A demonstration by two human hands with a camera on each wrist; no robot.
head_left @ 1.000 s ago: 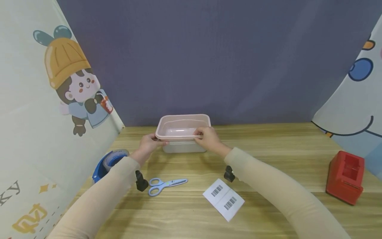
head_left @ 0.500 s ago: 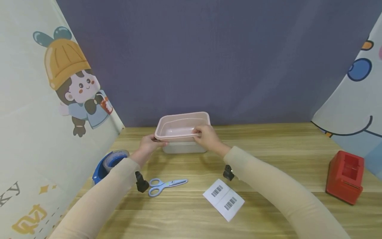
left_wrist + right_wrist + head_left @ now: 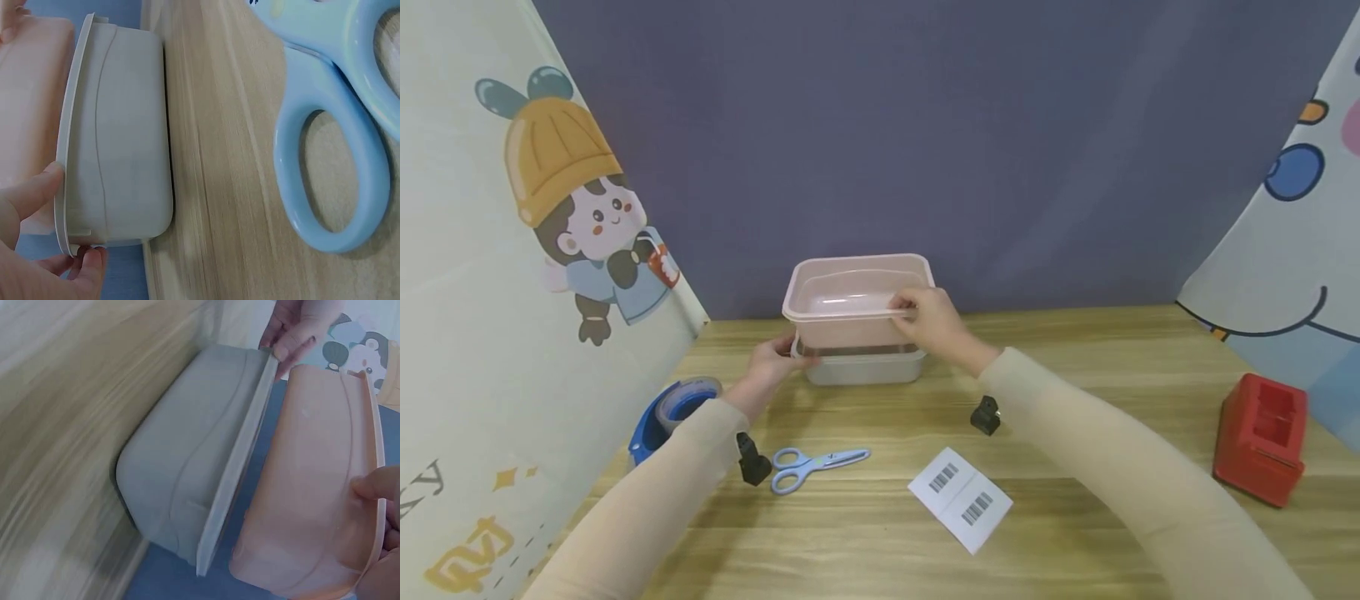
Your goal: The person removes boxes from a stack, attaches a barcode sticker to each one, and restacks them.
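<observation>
A pink plastic storage box (image 3: pixel 835 332) hangs just above a grey-white storage box (image 3: pixel 865 370), which stands on the table at the back. My right hand (image 3: pixel 931 323) pinches the pink box's front rim near its right end, thumb outside, as the right wrist view shows. At the grey-white box's left front corner, my left hand (image 3: pixel 772 365) grips the rim. From the left wrist view, the thumb lies along that rim (image 3: pixel 64 156) with the fingers curled below the corner. A gap separates the pink box (image 3: pixel 306 481) from the grey-white box (image 3: pixel 194 437) in the right wrist view.
Light blue scissors (image 3: pixel 816 468) lie in front of the boxes, close to my left forearm. A white sheet with barcodes (image 3: pixel 961 500) is to their right. A blue tape dispenser (image 3: pixel 651 429) sits at the left, a red dispenser (image 3: pixel 1260 437) at the far right. A dark curtain (image 3: pixel 955 150) hangs behind.
The pink box, nested in the grey-white box earlier, has risen out of it in my right hand. My left hand stays at the grey-white box's corner.
</observation>
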